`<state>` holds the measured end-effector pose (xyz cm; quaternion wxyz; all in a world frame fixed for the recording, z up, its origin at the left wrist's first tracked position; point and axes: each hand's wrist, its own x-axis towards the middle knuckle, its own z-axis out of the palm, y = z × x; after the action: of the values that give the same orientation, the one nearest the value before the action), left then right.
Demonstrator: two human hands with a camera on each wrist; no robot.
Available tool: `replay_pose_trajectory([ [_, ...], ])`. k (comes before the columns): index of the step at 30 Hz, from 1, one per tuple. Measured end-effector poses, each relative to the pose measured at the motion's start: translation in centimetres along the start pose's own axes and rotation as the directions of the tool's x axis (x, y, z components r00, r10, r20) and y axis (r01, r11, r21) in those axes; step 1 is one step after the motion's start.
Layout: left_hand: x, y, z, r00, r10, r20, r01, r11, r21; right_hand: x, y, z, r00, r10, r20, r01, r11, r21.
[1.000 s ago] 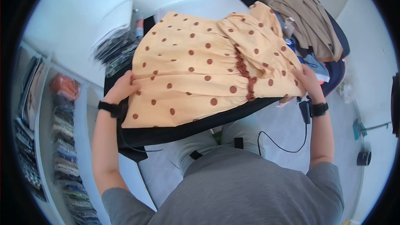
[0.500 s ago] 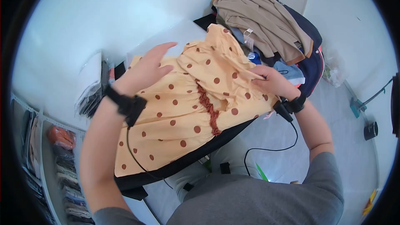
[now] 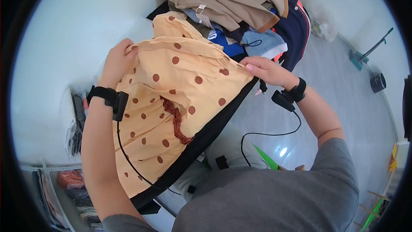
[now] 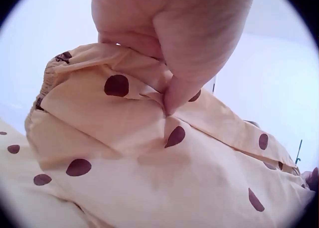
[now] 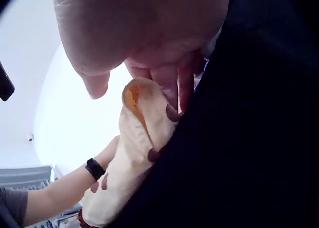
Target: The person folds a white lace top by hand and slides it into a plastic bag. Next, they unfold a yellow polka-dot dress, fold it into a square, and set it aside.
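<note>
Fingers of the left hand [image 3: 116, 62] pinch the dotted garment [image 3: 171, 79] on the black worktop [image 3: 214, 124]; the right hand [image 3: 272, 74] touches its edge, pinching or not I cannot tell, and this cloth looks light, limp, best held by edges.

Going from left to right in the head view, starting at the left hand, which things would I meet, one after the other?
Left hand → brown frill → right hand → plastic bag → black bin.
</note>
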<state>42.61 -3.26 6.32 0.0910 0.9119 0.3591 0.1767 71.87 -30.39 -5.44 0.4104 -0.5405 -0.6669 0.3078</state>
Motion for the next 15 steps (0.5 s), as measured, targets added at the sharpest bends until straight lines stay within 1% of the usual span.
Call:
replay_pose_trajectory([
  [2, -0.3, -0.7, 0.2, 1.0, 0.013, 0.013, -0.013, 0.999, 0.031, 0.1, 0.6, 1.0, 0.982, -0.169, -0.082, 0.159, 0.98, -0.118],
  [3, -0.4, -1.0, 0.3, 0.999, 0.033, 0.018, -0.034, 0.998, 0.059, 0.1, 0.4, 1.3, 0.982, -0.169, -0.08, 0.16, 0.981, -0.11],
  [4, -0.4, -1.2, 0.5, 0.999, 0.028, 0.021, -0.029, 0.998, 0.062, 0.1, -0.1, 1.6, 0.988, -0.105, -0.115, 0.084, 0.981, -0.173],
  [5, -0.4, -1.4, 0.8, 0.998, 0.056, -0.024, -0.052, 0.99, 0.131, 0.0, -0.5, 1.8, 0.987, -0.042, -0.153, 0.005, 0.972, -0.234],
  [6, -0.6, -1.3, 0.9, 0.994, 0.086, -0.066, -0.071, 0.978, 0.198, -0.1, -0.8, 2.0, 0.988, -0.041, -0.148, 0.006, 0.973, -0.23],
  [7, -0.6, -1.2, 0.8, 0.995, 0.082, -0.065, -0.067, 0.978, 0.199, -0.2, -1.0, 2.2, 0.983, -0.004, -0.186, -0.043, 0.967, -0.249],
  [8, -0.6, -1.2, 0.6, 0.99, 0.108, -0.09, -0.081, 0.961, 0.264, -0.2, -1.2, 2.3, 0.974, 0.031, -0.224, -0.092, 0.959, -0.268],
  [9, -0.8, -1.0, 0.4, 0.985, 0.133, -0.112, -0.089, 0.94, 0.329, -0.3, -1.5, 2.5, 0.976, 0.031, -0.216, -0.089, 0.96, -0.267],
  [10, -0.9, -1.2, 0.5, 0.986, 0.121, -0.113, -0.077, 0.941, 0.331, -0.3, -1.7, 2.7, 0.964, 0.089, -0.25, -0.143, 0.968, -0.206],
  [11, -1.1, -1.5, 0.7, 0.916, 0.315, -0.249, -0.207, 0.902, 0.378, -0.2, -1.7, 2.9, 0.95, 0.148, -0.275, -0.192, 0.971, -0.141],
  [12, -1.7, -1.3, 0.6, 0.792, 0.492, -0.36, -0.318, 0.837, 0.445, -0.1, -1.5, 3.1, 0.956, 0.145, -0.255, -0.183, 0.974, -0.134],
  [13, -2.8, -1.4, 0.1, 0.806, 0.475, -0.353, -0.299, 0.841, 0.45, -0.2, -1.0, 3.3, 0.948, 0.125, -0.294, -0.175, 0.973, -0.152],
  [14, -4.1, -1.6, -0.6, 0.904, 0.366, -0.221, -0.296, 0.909, 0.293, -0.2, -0.6, 3.6, 0.937, 0.106, -0.333, -0.169, 0.971, -0.168],
  [15, -5.3, -0.9, -1.6, 0.961, 0.268, -0.068, -0.258, 0.957, 0.132, -0.3, -1.2, 3.6, 0.935, 0.141, -0.326, -0.195, 0.971, -0.14],
])
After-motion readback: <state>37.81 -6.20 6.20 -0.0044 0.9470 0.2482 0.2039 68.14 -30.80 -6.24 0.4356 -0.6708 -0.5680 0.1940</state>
